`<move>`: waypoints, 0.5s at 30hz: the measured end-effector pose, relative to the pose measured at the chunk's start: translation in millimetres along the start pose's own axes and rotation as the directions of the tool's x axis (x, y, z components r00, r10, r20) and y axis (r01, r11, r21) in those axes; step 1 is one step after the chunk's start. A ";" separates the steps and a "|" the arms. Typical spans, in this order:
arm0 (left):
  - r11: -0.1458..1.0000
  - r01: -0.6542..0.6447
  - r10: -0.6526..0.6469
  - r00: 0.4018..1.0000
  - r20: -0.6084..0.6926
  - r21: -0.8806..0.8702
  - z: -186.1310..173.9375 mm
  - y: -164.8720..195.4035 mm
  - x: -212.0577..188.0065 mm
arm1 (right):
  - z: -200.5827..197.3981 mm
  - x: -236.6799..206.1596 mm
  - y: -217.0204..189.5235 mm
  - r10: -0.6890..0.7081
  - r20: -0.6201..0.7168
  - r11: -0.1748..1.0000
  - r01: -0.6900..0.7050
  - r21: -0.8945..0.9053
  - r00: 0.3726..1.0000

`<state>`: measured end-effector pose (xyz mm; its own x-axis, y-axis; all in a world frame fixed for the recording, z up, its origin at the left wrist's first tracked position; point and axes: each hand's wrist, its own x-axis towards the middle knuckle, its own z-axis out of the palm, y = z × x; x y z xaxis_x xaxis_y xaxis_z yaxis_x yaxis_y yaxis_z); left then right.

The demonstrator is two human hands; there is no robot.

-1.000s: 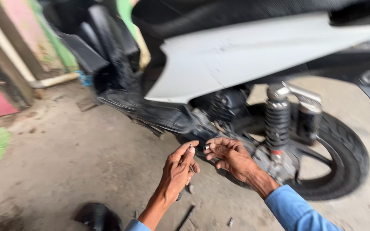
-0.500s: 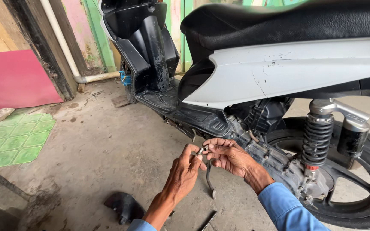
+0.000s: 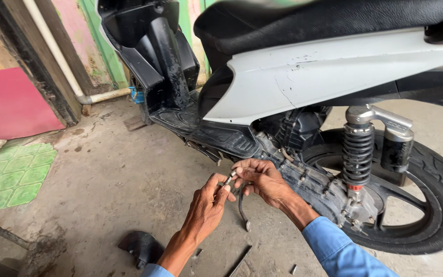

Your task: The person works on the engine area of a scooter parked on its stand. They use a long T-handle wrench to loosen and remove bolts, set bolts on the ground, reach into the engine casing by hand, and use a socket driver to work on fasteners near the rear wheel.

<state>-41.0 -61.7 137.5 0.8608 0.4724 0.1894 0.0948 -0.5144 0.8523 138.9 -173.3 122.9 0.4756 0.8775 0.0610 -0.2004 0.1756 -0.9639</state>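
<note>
A dull metal part is pinched over rough, stained concrete floor. Scuffed glossy white plastic panel, matt black seat and grimy rubber tyre are seen.

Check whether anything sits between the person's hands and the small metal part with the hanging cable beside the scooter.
Nothing visible does. The left hand and right hand already meet on the small metal part, fingertips pinching it from both sides. Its dark cable hangs free below them, beside the scooter, above the concrete floor.
</note>
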 end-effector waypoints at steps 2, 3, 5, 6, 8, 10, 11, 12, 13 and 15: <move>1.000 -0.013 0.013 1.000 -0.013 0.013 3.8 0.1 1.7 | 1.9 -2.7 -2.0 -0.027 -0.013 0.993 0.026 -0.115 1.000; 1.000 -0.019 0.019 1.000 -0.023 0.020 5.0 -0.1 2.5 | 3.2 -3.6 -3.7 -0.041 -0.015 0.984 0.038 -0.173 0.999; 0.999 0.016 -0.015 0.999 -0.039 0.042 5.9 -1.4 2.5 | 5.6 -6.5 -8.0 -0.088 0.006 0.949 0.086 -0.304 0.996; 0.998 0.034 -0.031 0.998 -0.050 0.053 5.7 -2.0 2.6 | 7.2 -7.2 -10.6 -0.111 0.020 0.923 0.110 -0.367 0.994; 0.993 0.009 -0.002 0.999 -0.055 0.115 4.4 -3.3 1.3 | 10.1 -10.3 -15.0 -0.103 0.010 0.883 0.096 -0.459 0.995; 0.983 -0.010 0.018 0.999 -0.042 0.182 2.5 -4.0 0.3 | 11.6 -12.2 -19.3 -0.100 0.016 0.844 0.093 -0.528 0.995; 0.976 -0.014 0.020 0.999 -0.027 0.219 1.1 -4.4 -0.8 | 11.8 -13.1 -20.8 -0.098 0.028 0.828 0.097 -0.552 0.995; 0.966 -0.019 0.023 1.000 -0.011 0.257 0.2 -4.5 -1.6 | 12.4 -13.6 -21.5 -0.096 0.040 0.812 0.101 -0.574 0.995; 0.970 -0.021 0.024 1.000 -0.011 0.244 -0.2 -4.4 -2.2 | 13.3 -13.7 -21.3 -0.104 0.049 0.810 0.113 -0.575 0.993; 0.976 -0.024 0.027 1.000 -0.012 0.217 0.2 -4.3 -3.4 | 15.0 -13.8 -19.5 -0.117 0.068 0.804 0.135 -0.579 0.991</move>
<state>-44.2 -61.3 133.0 0.8569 0.4669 0.2184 0.1802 -0.6684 0.7217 123.4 -182.2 144.8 0.4360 0.8794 0.1913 0.3992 0.0015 -0.9169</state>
